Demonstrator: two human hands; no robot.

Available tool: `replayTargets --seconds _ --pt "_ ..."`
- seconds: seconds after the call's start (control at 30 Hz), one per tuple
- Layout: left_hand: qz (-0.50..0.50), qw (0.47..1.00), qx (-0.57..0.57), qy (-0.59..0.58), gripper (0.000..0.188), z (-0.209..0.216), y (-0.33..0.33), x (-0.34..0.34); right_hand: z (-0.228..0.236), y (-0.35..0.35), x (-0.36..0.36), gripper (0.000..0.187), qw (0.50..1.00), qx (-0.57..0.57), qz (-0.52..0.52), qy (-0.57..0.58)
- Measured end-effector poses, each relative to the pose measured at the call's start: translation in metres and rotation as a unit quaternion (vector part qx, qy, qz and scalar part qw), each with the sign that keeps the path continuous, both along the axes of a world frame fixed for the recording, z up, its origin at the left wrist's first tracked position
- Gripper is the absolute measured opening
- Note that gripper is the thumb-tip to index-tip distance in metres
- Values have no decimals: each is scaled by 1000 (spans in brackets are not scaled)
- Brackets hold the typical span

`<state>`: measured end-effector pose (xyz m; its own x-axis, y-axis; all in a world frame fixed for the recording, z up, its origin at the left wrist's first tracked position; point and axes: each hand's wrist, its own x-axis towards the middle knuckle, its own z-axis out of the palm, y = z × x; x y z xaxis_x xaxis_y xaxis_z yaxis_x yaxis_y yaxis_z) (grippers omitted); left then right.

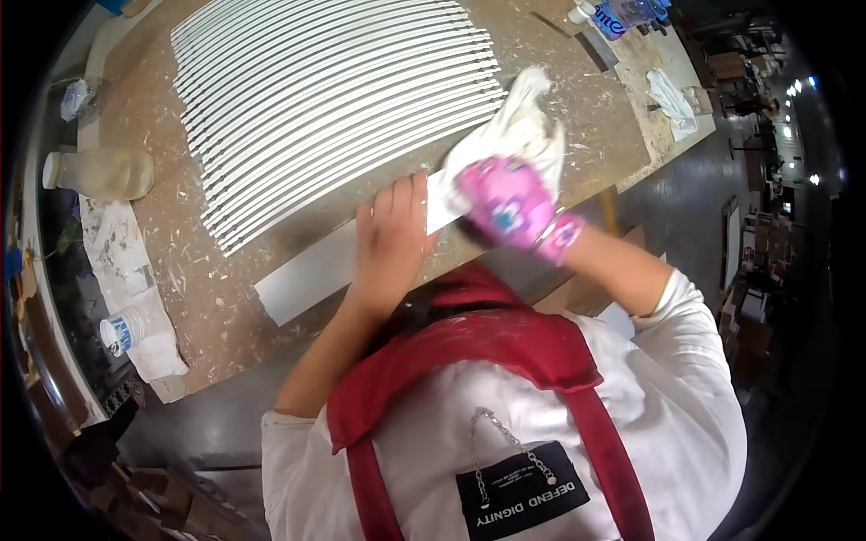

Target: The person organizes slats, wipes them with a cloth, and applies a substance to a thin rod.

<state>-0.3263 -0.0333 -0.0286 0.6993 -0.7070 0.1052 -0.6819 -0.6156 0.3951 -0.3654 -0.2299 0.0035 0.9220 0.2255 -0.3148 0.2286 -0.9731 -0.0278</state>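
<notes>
I see bare left hand point(392, 230) holding white strip point(311, 269) along near edge of worn brown table point(591, 122). Right hand point(505, 198), in pink flowered glove point(528, 215), bunches white cloth point(505, 131) at strip's right end; glove slightly blurred on my feed. Beyond strip, white slats point(334, 113) lie in close rows. Cloudy jar point(113, 174) at left, blue-labelled bottle point(627, 16) at far right corner.

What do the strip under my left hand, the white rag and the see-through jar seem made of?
Strip: smooth, satin-looking, perhaps painted wood or plastic, given its even white face. Rag: likely soft, matte cloth, from its loose folds. Jar: glossy plastic or glass; its hazy body lets light through.
</notes>
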Motion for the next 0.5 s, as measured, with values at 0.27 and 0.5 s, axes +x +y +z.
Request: replayTargets --seconds 0.27,0.5 --pt "2 999 20 -46 76 -7 3 1 22 -6 5 36 993 7 -95 63" --pt "-21 997 57 -51 75 -2 4 0 -27 -103 -28 29 972 116 -174 -110"
